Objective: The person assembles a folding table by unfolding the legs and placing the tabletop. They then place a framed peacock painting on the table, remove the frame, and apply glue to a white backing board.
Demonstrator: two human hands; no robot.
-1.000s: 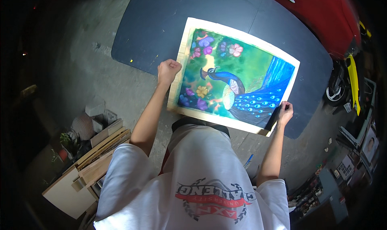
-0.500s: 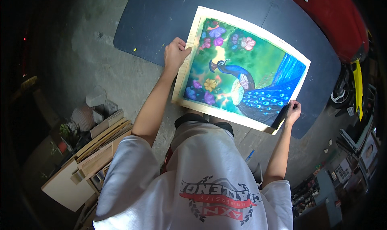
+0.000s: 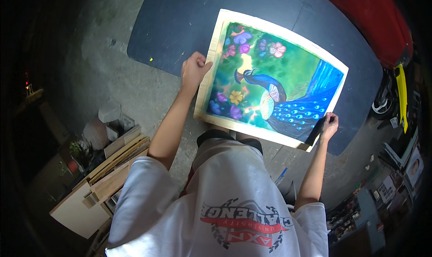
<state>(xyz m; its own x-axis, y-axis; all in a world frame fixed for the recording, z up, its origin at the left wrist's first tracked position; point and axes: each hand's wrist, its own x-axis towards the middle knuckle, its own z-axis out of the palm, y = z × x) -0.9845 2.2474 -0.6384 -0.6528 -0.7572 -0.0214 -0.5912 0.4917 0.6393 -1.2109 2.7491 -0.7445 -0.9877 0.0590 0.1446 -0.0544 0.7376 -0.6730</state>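
Observation:
A painting of a blue peacock among flowers, set in a pale wooden frame, is tilted over the near part of a dark table. My left hand is closed at the frame's left edge, thumb against the wood and fingers curled. At the lower right edge, my right hand pinches the frame between thumb and fingers. The hand's dark shadow falls across the painting's lower right corner. The painting's near edge reaches past the table toward my legs.
Wooden boards and panels lean at the lower left beside a potted plant. A red surface curves along the far right, near a yellow part by a wheel. Shelves with small items stand at the lower right.
The painting and both hands sit very slightly lower and to the right in view. My hold at both edges looks the same.

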